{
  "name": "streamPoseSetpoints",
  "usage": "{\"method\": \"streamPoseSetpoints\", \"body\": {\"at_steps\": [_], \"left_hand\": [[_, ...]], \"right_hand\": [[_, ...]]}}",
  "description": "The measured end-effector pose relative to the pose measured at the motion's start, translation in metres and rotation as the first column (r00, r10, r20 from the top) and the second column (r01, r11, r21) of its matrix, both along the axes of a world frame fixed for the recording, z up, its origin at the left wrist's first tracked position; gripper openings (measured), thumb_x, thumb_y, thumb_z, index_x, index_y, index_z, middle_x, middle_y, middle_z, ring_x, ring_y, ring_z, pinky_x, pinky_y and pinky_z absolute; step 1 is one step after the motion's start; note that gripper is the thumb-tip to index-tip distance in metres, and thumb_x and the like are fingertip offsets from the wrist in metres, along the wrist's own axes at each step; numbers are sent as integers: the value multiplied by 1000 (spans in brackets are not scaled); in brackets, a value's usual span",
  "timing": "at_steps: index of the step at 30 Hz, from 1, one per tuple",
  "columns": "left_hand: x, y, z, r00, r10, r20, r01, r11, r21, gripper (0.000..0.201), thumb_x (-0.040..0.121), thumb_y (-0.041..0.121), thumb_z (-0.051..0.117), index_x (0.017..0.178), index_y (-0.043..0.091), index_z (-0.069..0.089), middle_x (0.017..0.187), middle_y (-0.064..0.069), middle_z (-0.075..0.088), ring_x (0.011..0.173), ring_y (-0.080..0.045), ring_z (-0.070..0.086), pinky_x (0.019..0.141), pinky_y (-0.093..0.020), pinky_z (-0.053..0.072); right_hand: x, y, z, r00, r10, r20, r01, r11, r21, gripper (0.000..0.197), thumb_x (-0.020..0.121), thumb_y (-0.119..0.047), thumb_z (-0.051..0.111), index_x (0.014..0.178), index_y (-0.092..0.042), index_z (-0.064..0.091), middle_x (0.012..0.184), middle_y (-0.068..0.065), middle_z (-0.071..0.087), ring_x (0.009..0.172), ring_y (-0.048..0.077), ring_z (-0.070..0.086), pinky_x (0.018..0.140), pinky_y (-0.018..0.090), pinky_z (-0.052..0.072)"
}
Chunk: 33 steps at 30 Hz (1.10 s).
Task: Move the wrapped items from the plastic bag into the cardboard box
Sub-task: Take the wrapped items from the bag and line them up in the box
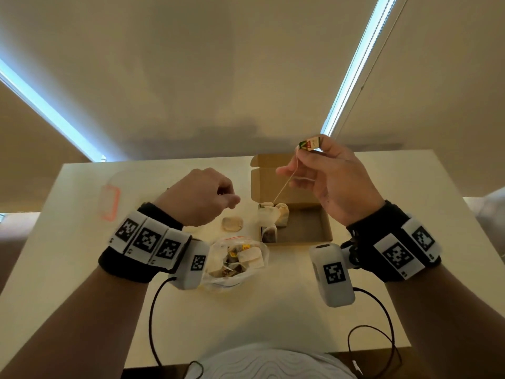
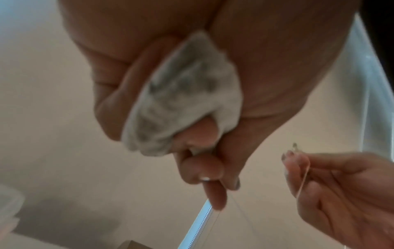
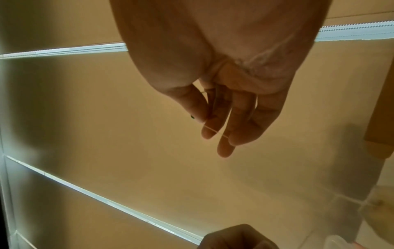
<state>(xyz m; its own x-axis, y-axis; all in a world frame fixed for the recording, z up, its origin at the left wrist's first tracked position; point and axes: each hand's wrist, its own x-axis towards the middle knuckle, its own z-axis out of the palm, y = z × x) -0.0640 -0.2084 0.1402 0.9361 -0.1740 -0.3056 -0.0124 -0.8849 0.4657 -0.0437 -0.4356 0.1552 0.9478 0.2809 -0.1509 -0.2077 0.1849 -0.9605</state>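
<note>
Guessing roughly halfway: few tea bags (image 1: 273, 218) in cardboard box (image 1: 322, 236), plenty left in near plastic bag (image 1: 237, 262); right hand (image 1: 332, 181) pinching tag (image 1: 310, 144), left hand (image 1: 200, 199) clutching a bag.

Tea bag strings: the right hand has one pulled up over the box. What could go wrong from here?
1. The right hand pinches a paper tag; its string runs down to tea bags in the cardboard box. Pulling higher could drag them out.
2. The left hand grips a tea bag whose thin string trails; it may tangle.
3. One tea bag lies on the table, easily overlooked.
</note>
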Motion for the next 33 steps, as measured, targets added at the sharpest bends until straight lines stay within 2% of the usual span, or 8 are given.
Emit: {"method": "streamPoseSetpoints", "body": {"at_steps": [4,8,11,13,16,19,28,33], "left_hand": [[-8,12,0,991,132,7,-126,963,-236,24,98,26,56,79,15,65,69,3,63,34,-3,47,37,-14,33],[-13,14,-6,982,154,-112,-184,914,-360,24,102,24,49,85,10,59,62,9,65,31,-8,42,34,-21,33],[-15,5,-13,984,8,-177,-65,945,-319,16,96,30,58,107,18,58,85,1,70,37,-4,49,38,-19,38],[-15,-9,-18,982,-85,-170,36,961,-273,37,89,39,66,123,37,52,95,10,66,53,6,57,54,-15,40],[-11,-34,-22,984,-145,-107,119,968,-220,16,85,40,71,90,42,56,92,18,61,68,8,54,68,-19,40],[-5,-39,-29,983,-178,-44,163,957,-239,3,88,29,71,91,29,70,100,10,69,79,2,59,82,-28,51],[-6,-16,-36,991,-131,12,132,985,-113,34,89,27,70,123,22,64,70,14,64,58,5,57,60,-13,37],[-7,3,-46,999,-35,-39,37,998,53,41,92,32,66,131,30,55,84,8,66,80,-12,61,81,-32,50]], "right_hand": [[-1,-1,-3,1000,-10,-29,10,1000,-4,11,101,-8,48,93,-10,55,72,2,67,73,24,71,63,31,53],[-3,2,-5,998,36,-44,-37,999,-11,10,100,-7,48,96,-8,56,75,5,65,68,23,67,62,30,54],[-4,9,-3,995,97,-18,-98,994,-49,11,100,-6,48,94,-7,57,76,6,65,67,23,66,63,31,54],[-4,15,0,985,171,26,-167,981,-102,11,100,-6,49,93,-7,57,78,7,65,68,23,66,69,38,54],[-4,26,7,956,286,72,-270,947,-171,9,100,-5,49,95,-6,56,80,8,66,71,25,68,72,39,55],[0,30,14,955,278,98,-256,948,-190,7,100,-6,49,98,-5,56,81,7,66,69,23,67,71,36,55],[6,9,13,978,202,59,-195,975,-111,11,100,-7,48,94,-10,56,76,6,63,58,16,55,56,25,49],[12,-2,-6,970,212,117,-142,889,-435,11,100,-11,52,92,-14,59,76,2,66,56,15,53,56,26,48]]}}
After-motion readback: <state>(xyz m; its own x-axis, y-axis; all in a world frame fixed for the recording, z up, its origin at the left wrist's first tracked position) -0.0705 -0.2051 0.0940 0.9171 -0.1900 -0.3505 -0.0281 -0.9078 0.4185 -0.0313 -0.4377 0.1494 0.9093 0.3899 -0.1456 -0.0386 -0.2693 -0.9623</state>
